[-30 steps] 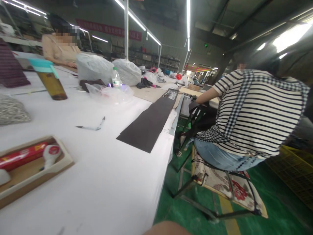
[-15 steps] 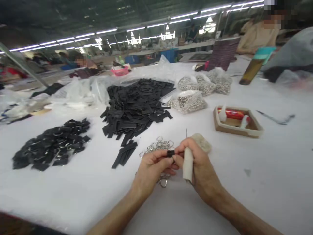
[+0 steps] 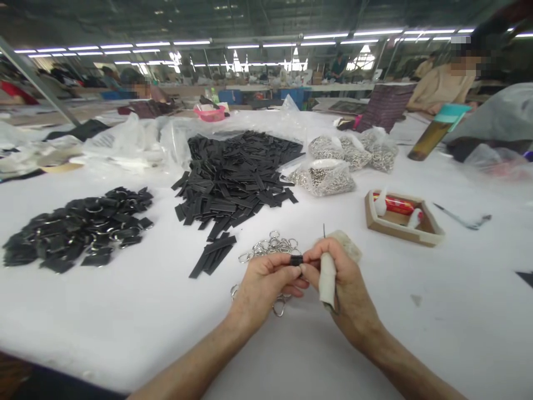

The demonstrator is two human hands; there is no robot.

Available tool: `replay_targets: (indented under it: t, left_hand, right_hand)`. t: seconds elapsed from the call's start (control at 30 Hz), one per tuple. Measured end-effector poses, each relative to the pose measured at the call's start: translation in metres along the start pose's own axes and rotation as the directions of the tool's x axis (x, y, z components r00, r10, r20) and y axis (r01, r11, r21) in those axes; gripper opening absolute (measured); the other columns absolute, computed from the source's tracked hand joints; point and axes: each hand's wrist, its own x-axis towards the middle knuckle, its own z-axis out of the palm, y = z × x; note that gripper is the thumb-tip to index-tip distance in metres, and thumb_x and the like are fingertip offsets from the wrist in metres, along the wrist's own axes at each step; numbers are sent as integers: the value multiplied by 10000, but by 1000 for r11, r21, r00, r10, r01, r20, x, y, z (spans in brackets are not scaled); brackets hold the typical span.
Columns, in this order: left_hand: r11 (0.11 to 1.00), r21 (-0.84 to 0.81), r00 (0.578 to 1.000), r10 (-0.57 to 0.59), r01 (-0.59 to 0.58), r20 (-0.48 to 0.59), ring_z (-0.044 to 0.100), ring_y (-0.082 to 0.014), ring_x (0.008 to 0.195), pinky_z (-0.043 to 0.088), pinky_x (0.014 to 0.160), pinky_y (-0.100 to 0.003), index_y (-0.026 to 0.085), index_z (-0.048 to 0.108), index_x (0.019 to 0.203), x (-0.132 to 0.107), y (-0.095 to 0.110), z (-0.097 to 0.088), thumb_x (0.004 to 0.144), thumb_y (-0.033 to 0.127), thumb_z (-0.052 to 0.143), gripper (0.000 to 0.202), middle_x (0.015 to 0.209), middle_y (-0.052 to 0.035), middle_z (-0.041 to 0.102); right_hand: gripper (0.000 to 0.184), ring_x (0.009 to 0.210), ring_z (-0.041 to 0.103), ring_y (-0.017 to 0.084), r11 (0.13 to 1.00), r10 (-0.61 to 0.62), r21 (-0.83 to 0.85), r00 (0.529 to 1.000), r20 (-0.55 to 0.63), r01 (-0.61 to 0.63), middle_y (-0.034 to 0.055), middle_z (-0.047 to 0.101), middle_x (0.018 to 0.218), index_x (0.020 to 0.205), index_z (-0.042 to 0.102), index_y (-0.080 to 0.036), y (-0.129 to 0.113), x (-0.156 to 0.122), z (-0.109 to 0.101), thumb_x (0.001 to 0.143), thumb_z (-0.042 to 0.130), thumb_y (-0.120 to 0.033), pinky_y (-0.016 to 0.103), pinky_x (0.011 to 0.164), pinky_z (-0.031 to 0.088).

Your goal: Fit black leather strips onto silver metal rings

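A second earlier the view faced a seated co-worker; now the left hand [image 3: 263, 282] and right hand [image 3: 350, 284] pinched a black strip [image 3: 296, 260] between their fingertips, as half a second before. The right also gripped the tool [image 3: 327, 282]. Rings [image 3: 284, 245] lay just beyond.

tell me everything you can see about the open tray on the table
The open tray looks like brown cardboard, with a paler rim and angled corners at its right end. It sits upright on the white table, beyond and to the right of the right hand, which isn't touching it. Inside lie a shiny red cylinder and two white objects, hard to identify.
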Motion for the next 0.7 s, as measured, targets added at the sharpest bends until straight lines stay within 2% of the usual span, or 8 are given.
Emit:
replay_targets:
  t: [0.33, 0.7]
  left_hand:
    - [1000, -25, 1000, 17, -16, 6, 636, -182, 672, 516, 674, -341, 108, 629, 778, 1, -4, 1, 708, 220, 639, 132, 714, -67, 669]
    - [997, -72, 999, 12, -14, -31, 633, -178, 625, 520, 651, -343, 107, 613, 739, 3, -7, 0, 681, 216, 665, 135, 660, -60, 662]
  right_hand:
    - [113, 595, 480, 129, 997, 35, 70, 999, -18, -33, -33, 494, 638, 728, 446, -220, -7, -1, 3, 753, 550, -183, 258, 543, 412]
    - [84, 585, 483, 131, 1000, -11, -5, 1000, -21, 11, -41, 475, 592, 751, 459, -221, -2, 0, 3, 759, 533, -182, 249, 520, 409]
